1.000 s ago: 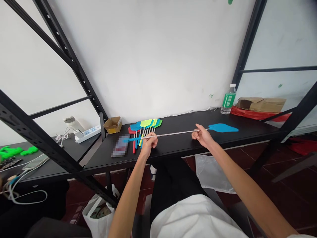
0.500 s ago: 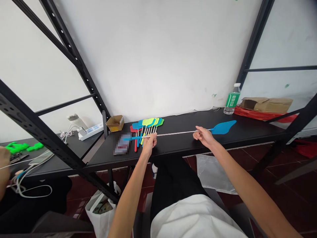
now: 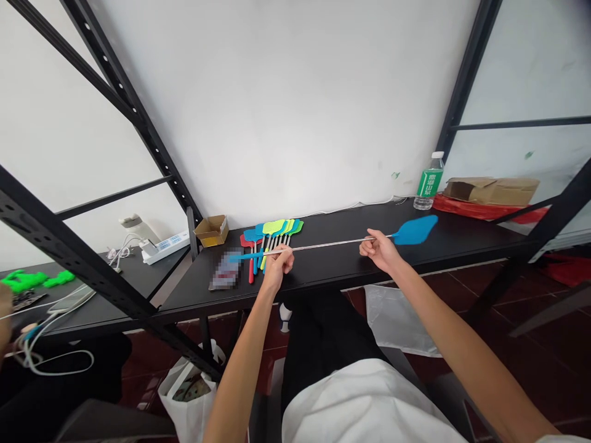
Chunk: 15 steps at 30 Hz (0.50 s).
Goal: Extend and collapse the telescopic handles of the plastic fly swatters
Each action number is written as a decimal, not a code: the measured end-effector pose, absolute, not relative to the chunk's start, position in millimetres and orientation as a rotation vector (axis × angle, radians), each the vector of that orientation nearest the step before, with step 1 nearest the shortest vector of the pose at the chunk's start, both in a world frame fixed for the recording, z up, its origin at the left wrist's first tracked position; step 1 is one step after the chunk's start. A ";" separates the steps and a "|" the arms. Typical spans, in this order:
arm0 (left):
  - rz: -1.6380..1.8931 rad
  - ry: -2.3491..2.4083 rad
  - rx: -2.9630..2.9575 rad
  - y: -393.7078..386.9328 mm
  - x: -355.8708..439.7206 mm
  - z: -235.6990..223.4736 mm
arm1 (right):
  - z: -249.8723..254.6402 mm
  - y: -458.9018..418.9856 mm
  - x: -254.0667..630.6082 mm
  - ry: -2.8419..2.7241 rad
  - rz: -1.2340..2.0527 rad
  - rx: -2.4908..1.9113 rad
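Observation:
A blue fly swatter (image 3: 415,230) with a long thin metal rod is held level above the black table. My left hand (image 3: 279,261) is closed around the rod by the blue handle, whose end points left over a blurred, flat item (image 3: 226,269). Near the swatter's paddle, my right hand (image 3: 379,249) pinches the other end of the rod. Behind my left hand lies a row of several shorter fly swatters (image 3: 276,227) in red, blue, yellow and green, their paddles towards the wall and overlapping.
A small open cardboard box (image 3: 211,231) stands at the table's left. At the right are a water bottle (image 3: 429,181) and a brown carton (image 3: 492,191) on red plastic. Black shelf posts (image 3: 138,117) frame both sides. Another person's hand (image 3: 4,311) shows at the far left.
The blue swatter's paddle has risen slightly and turned to show more of its face. Both hands keep their hold. The whole view has shifted a little.

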State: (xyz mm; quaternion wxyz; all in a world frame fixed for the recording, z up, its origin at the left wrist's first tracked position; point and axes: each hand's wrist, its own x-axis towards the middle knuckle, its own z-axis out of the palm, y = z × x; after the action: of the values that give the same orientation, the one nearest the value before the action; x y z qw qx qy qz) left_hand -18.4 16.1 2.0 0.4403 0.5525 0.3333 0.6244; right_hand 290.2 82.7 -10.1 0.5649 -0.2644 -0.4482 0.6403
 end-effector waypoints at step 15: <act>1.573 0.955 1.378 17.3 -18.6 -0.3 | -11.5 81.3 288.2 -1.178 1.426 -0.652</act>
State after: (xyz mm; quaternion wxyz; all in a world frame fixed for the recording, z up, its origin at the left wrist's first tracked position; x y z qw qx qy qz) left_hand -18.6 17.3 -0.3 0.4091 0.5471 0.3789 0.6243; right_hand 288.2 81.3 -11.5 0.5564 -0.2764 -0.4992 0.6041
